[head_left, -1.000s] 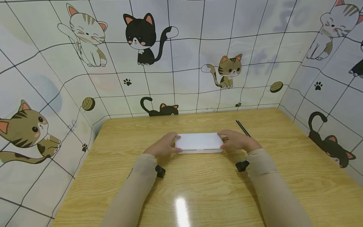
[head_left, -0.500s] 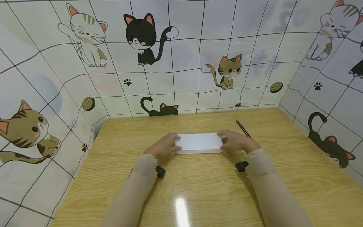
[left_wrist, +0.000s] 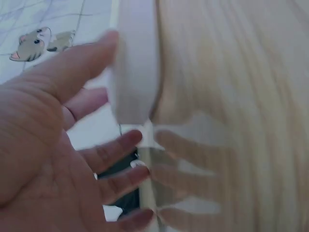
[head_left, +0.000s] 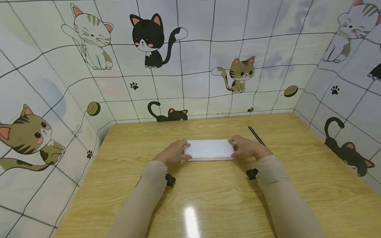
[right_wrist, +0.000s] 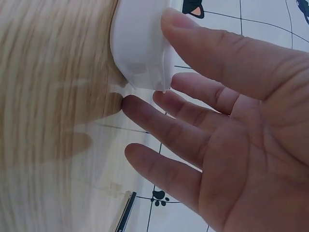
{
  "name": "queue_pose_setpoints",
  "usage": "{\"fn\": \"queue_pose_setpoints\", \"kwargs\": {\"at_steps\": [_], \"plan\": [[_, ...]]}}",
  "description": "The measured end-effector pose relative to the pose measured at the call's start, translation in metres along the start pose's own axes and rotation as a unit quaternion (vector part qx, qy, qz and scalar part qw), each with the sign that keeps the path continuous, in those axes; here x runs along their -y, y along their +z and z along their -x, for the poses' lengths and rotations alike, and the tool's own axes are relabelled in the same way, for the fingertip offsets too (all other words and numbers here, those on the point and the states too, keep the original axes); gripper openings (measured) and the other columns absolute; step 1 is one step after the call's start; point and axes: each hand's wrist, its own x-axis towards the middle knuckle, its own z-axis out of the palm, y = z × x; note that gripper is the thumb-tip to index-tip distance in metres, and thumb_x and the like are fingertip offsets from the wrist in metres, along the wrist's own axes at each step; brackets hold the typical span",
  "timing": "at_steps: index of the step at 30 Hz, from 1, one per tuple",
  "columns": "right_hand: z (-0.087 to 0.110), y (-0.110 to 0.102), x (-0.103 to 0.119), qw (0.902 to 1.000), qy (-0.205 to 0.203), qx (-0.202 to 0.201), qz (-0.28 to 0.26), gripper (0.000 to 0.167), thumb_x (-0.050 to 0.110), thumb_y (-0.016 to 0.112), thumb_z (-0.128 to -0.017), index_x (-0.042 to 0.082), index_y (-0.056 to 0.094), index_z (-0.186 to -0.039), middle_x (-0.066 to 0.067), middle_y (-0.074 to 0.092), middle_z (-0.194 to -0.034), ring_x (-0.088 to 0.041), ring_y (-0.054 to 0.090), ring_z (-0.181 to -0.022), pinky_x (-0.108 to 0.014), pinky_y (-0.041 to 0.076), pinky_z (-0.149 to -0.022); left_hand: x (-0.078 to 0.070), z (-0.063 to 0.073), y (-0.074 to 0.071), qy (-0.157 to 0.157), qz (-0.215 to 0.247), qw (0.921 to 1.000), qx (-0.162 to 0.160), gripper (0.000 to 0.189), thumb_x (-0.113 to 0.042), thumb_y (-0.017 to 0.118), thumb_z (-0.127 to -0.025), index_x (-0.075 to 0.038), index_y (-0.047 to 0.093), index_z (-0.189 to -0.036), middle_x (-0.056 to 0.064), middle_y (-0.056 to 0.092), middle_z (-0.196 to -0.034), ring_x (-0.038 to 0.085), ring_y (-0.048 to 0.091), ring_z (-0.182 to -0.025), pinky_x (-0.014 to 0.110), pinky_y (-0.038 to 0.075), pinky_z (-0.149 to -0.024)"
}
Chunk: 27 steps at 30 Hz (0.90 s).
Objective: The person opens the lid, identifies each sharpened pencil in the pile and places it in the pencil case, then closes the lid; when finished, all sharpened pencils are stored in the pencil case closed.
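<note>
A flat white plastic box (head_left: 209, 148), long and rectangular, lies crosswise on the wooden table with its top facing up. My left hand (head_left: 174, 152) holds its left end, thumb at the near side and index finger at the far corner. At the right end, my right hand (head_left: 245, 147) holds it the same way. In the left wrist view the thumb (left_wrist: 91, 58) touches the blurred box end, while the lower fingers are spread beside it. The right wrist view shows the thumb (right_wrist: 178, 19) on the box's edge, with the other fingers loosely extended near the tabletop. The box's inside is hidden.
Two thin black sticks (head_left: 256, 135) lie side by side behind my right hand; their near ends are hidden. The wooden table (head_left: 214, 198) meets cat-printed wall sheets (head_left: 196, 86) at the back and sides. A light reflection shines near the front.
Both hands stay at the box's ends with hardly any movement. A dark slit seen along the box's front edge a second ago no longer shows.
</note>
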Motion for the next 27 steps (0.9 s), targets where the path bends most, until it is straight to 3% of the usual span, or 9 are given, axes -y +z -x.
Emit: {"fn": "queue_pose_setpoints", "kwargs": {"at_steps": [10,17,20,24,27], "plan": [[-0.014,0.009,0.004,0.9997,-0.01,0.014,0.016,0.065,0.012,0.074,-0.094,-0.003,0.037,-0.146,-0.03,0.045,-0.146,-0.044,0.043,-0.137,-0.057,0.035,-0.111,0.007,0.012,0.0,-0.048,0.004,0.9988,-0.006,0.055,-0.032,0.076,-0.093,-0.012,0.054,-0.139,0.009,0.051,-0.149,0.027,0.045,-0.138,0.047,0.036,-0.114],[-0.03,0.006,-0.001,0.9994,-0.023,0.018,0.018,0.066,0.015,0.073,-0.095,-0.002,0.036,-0.148,-0.03,0.045,-0.146,-0.044,0.044,-0.137,-0.058,0.037,-0.11,0.022,0.005,-0.004,-0.013,-0.018,0.9997,-0.015,0.058,-0.03,0.074,-0.095,-0.01,0.05,-0.145,0.012,0.046,-0.153,0.03,0.039,-0.143,0.048,0.031,-0.117],[-0.029,0.007,-0.01,0.999,-0.026,0.033,0.013,0.066,0.015,0.072,-0.096,-0.004,0.035,-0.148,-0.03,0.044,-0.148,-0.044,0.045,-0.136,-0.057,0.038,-0.109,0.035,0.005,0.004,-0.002,-0.045,0.9988,-0.019,0.064,-0.035,0.069,-0.098,-0.013,0.044,-0.153,0.009,0.04,-0.158,0.031,0.033,-0.147,0.05,0.028,-0.118],[-0.017,0.008,-0.017,0.9977,-0.026,0.053,0.035,0.067,0.02,0.07,-0.098,-0.007,0.035,-0.148,-0.032,0.042,-0.148,-0.048,0.044,-0.135,-0.06,0.039,-0.107,0.054,0.005,0.011,-0.014,-0.109,0.9914,-0.071,0.064,-0.046,0.06,-0.101,-0.02,0.039,-0.156,0.007,0.039,-0.159,0.033,0.035,-0.146,0.061,0.031,-0.113],[-0.009,0.004,-0.02,0.9965,-0.023,0.04,0.069,0.068,0.028,0.064,-0.101,-0.005,0.034,-0.152,-0.033,0.043,-0.147,-0.051,0.044,-0.134,-0.063,0.039,-0.105,0.057,0.004,0.0,-0.023,-0.185,0.9718,-0.144,0.06,-0.047,0.056,-0.102,-0.018,0.044,-0.153,0.011,0.043,-0.157,0.036,0.039,-0.143,0.067,0.033,-0.108]]}}
